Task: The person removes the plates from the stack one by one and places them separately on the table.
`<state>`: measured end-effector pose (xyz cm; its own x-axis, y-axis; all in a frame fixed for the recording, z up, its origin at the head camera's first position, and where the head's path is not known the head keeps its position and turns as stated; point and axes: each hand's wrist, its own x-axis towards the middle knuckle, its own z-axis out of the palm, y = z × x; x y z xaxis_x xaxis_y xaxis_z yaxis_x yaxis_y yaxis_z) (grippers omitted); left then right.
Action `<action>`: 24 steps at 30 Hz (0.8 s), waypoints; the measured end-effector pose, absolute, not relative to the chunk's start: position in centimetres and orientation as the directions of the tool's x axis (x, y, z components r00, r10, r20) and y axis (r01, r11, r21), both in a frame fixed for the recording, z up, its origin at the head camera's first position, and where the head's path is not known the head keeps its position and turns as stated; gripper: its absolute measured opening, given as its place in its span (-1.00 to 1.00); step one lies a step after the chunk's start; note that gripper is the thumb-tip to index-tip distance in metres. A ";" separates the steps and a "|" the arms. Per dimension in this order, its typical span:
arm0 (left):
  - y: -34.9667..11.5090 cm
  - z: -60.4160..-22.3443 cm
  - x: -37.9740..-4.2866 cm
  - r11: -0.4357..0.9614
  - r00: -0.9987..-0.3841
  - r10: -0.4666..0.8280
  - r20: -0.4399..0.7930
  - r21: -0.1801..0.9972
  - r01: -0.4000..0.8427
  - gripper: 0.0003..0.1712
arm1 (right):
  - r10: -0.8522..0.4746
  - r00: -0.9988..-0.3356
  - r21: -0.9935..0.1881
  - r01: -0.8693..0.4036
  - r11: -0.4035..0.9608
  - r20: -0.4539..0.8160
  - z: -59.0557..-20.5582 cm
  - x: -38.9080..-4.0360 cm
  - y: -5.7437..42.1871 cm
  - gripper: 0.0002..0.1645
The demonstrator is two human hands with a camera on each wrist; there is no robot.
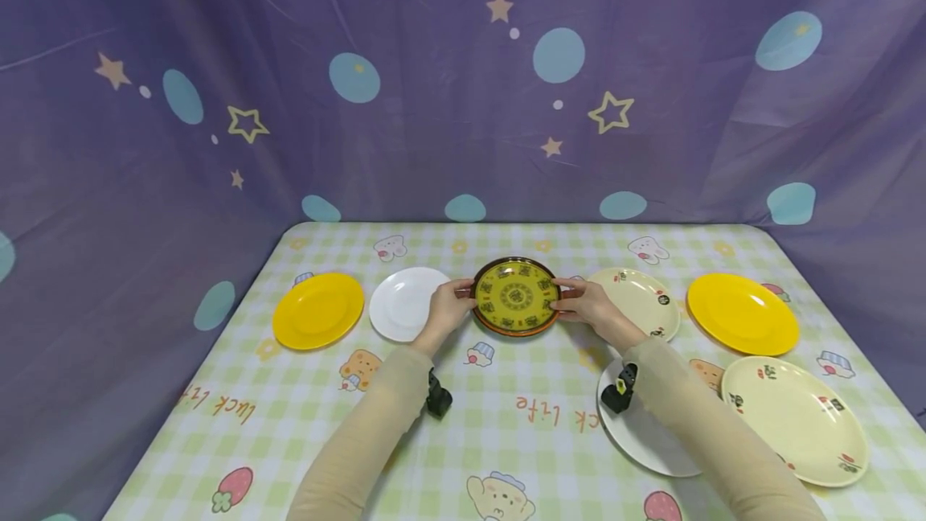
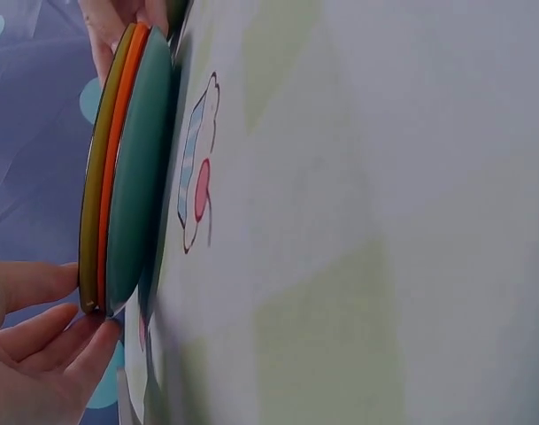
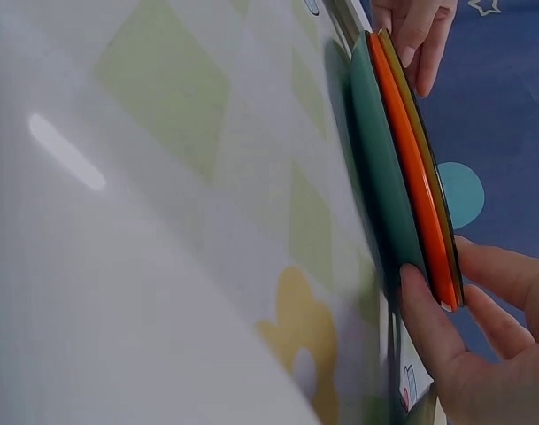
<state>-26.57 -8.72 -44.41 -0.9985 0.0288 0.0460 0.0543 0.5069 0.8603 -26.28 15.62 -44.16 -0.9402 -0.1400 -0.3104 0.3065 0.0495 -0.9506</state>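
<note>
A stack of small round plates is held level between both hands at the far middle of the table. Its top plate (image 1: pixel 517 296) is yellow-green with dark printed patterns and a dark rim. Under it are an orange plate (image 3: pixel 421 195) and, lowest, a teal plate (image 2: pixel 140 177). My left hand (image 1: pixel 450 308) grips the stack's left edge between thumb and fingers. On the opposite edge, my right hand (image 1: pixel 595 306) pinches it the same way. The wrist views show the teal underside close over the tablecloth, with a dark shadow below.
Left of the stack lie a white plate (image 1: pixel 405 304) and a yellow plate (image 1: pixel 318 311). To the right are a cream patterned plate (image 1: pixel 633 300) and another yellow plate (image 1: pixel 742 314). Nearer, a larger cream plate (image 1: pixel 796 420) lies beside a white plate (image 1: pixel 651 441) partly under the right forearm.
</note>
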 end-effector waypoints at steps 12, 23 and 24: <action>-9.3 -47.4 -28.7 0.382 -0.995 -0.060 0.076 0.923 0.048 -0.53 | -0.151 -0.943 -0.955 0.293 0.047 -0.297 -44.1 -26.2 15.6 -0.34; -8.6 -43.9 -26.6 0.234 -0.989 -0.040 -0.144 0.961 -0.149 -0.58 | -0.145 -0.938 -0.949 0.314 0.040 -0.316 -44.2 -26.2 15.7 -0.35; -8.7 -43.9 -26.5 0.212 -0.987 -0.041 -0.157 0.964 -0.162 -0.58 | -0.151 -0.938 -0.950 0.310 0.038 -0.312 -44.2 -26.2 15.7 -0.36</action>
<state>-26.54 -8.68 -43.85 -0.9868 -0.0409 -0.1566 -0.1617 0.2118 0.9638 -26.24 15.73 -44.25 -0.9379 -0.1511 -0.3124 0.3102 0.0384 -0.9499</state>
